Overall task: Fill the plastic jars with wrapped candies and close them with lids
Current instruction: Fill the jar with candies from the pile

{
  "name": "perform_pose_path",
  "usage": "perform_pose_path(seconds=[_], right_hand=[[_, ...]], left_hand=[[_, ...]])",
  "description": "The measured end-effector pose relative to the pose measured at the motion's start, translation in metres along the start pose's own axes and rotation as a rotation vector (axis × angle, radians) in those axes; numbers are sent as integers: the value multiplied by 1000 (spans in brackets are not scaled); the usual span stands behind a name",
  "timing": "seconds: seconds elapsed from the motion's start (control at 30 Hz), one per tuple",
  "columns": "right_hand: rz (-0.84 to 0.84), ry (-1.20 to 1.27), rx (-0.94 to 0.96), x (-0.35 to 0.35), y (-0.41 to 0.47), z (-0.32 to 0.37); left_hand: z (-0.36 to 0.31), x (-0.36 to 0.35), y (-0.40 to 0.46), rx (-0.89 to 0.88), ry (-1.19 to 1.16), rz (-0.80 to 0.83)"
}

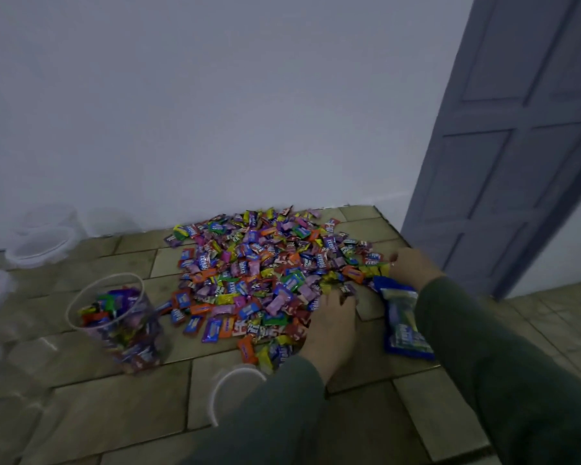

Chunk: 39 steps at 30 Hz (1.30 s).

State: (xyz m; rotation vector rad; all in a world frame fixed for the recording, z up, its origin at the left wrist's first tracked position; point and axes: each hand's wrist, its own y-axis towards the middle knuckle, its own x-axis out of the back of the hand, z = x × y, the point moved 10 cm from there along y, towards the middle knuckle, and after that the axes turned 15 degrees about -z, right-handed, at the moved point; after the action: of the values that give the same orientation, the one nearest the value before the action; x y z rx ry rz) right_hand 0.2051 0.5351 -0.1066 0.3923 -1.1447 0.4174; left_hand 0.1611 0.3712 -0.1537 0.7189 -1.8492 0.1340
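Head view: we dig the left hand (329,317), fingers curled, into the candy pile (265,270) to gather a handful; the right hand's (406,263) grip cannot be determined. The open jar (114,317) stands left, within reach, partly filled.

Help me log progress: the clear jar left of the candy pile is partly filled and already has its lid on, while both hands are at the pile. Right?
Not quite. In the head view the clear jar left of the candy pile is partly filled, but its mouth is open, with no lid on it. The left hand and right hand are both at the pile, as you said.
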Motion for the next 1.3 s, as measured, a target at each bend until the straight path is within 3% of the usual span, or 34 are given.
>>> perform_pose_path(seconds=[0.13,0.4,0.57,0.73,0.87,0.97,1.13,1.3], right_hand=[[26,-17,-8,-20,22,-26],[133,-56,90,-37,44,-28],[118,-34,245,-44,51,-7],[137,141,176,-51,63,-15],[189,-18,245,-63,59,-13],[224,37,253,-75,55,-1],[295,49,311,-81,46,19],[187,56,307,-84,43,27]], left_hand=[[1,-28,4,52,-8,69],[-18,-40,54,65,-176,-66],[-22,-40,75,52,-8,-192],[-4,-55,81,179,123,-126],[-4,-52,83,179,153,-198],[1,-43,87,169,156,-260],[13,-36,94,107,104,-205],[18,-29,95,119,156,-173]])
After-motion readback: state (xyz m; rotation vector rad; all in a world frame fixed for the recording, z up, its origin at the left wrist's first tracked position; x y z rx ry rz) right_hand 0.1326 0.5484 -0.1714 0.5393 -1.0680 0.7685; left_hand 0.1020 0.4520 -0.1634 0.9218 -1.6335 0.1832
